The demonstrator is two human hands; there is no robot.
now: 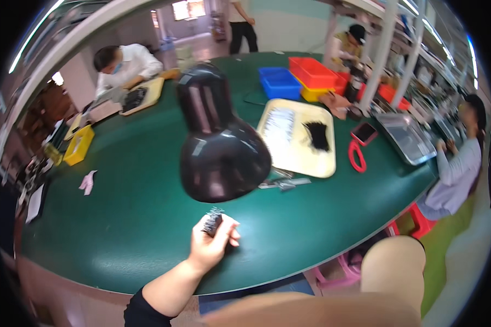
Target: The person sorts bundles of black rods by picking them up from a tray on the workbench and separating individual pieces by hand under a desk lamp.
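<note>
Low over the green table (131, 218), my left hand (208, 245) is closed around a small bundle of black pieces with thin shiny ends (213, 223). The shiny ends stick out above the thumb and fingers. The black lamp head (223, 163) hangs just beyond this hand. A large blurred bare shape, perhaps my right arm (393, 272), fills the lower right close to the camera. None of my right hand's fingers show. Beyond the lamp lies a cream tray (297, 162) with a pile of black strips (317, 136) and a white bundle (279, 126).
Scissors with red handles (357, 158), a phone (364, 133) and a metal tray (401, 139) lie at the right. Blue (280, 83) and red bins (311, 71) stand farther back. A yellow bin (79, 145) is at the left. Co-workers sit at the far left and right.
</note>
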